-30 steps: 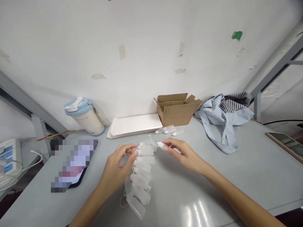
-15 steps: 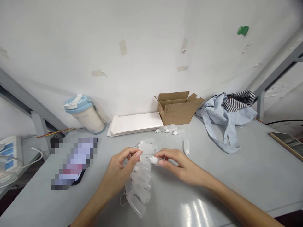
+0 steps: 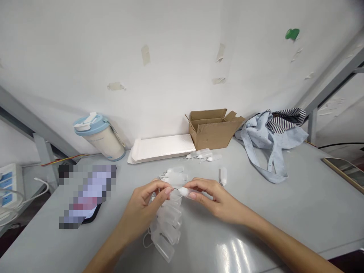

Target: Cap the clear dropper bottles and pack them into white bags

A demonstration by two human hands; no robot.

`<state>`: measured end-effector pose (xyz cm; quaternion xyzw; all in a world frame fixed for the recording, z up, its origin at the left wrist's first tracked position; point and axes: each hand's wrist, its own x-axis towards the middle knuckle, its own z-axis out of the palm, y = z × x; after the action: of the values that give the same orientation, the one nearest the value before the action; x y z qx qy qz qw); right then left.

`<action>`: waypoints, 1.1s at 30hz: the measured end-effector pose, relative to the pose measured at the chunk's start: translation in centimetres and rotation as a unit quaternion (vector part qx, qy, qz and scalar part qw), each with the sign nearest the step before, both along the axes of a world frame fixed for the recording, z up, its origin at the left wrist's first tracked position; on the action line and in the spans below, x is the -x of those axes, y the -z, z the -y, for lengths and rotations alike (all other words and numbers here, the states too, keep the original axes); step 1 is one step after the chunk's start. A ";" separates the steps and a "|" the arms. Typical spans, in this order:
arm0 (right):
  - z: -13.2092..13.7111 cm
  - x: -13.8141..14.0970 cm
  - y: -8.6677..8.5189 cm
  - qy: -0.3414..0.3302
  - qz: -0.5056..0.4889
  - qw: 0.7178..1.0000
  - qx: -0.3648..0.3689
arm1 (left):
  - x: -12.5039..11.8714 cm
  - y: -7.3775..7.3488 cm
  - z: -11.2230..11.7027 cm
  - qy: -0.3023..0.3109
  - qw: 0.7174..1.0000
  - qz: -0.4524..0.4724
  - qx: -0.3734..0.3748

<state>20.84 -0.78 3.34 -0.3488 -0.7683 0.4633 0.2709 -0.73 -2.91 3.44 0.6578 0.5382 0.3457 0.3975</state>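
Head view: the right hand (image 3: pixel 212 195) has its thumb and fingers closed around a small translucent needle-tip bottle (image 3: pixel 184 192), held sideways above the grey table (image 3: pixel 284 220), its needle pointing at the left hand (image 3: pixel 145 201). That hand's thumb and forefinger are pinched together at the needle's end; whether they grip a cap cannot be made out. Beneath and between the hands lies an overlapping row of similar bottles (image 3: pixel 167 217). One lone bottle (image 3: pixel 223 176) lies beyond the right hand, and a small cluster of bottles (image 3: pixel 204 154) lies before the open cardboard box (image 3: pixel 212 135).
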 end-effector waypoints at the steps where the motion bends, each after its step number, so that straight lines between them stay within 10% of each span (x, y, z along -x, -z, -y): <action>1: 0.0 0.0 0.0 -0.002 -0.004 1.000 0.000 | 0.0 0.0 0.0 0.001 1.000 -0.002 0.000; 21: 0.1 0.1 0.5 -0.015 -0.035 0.997 0.071 | -0.1 0.3 0.1 0.002 1.000 -0.016 0.002; 33: 0.0 0.2 1.1 0.007 0.004 1.000 -0.022 | -0.4 0.4 0.2 0.025 0.994 -0.051 -0.093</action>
<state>20.60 -0.83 2.28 -0.3502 -0.7768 0.4432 0.2783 -0.34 -3.14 3.00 0.7221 0.5063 0.3503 0.3155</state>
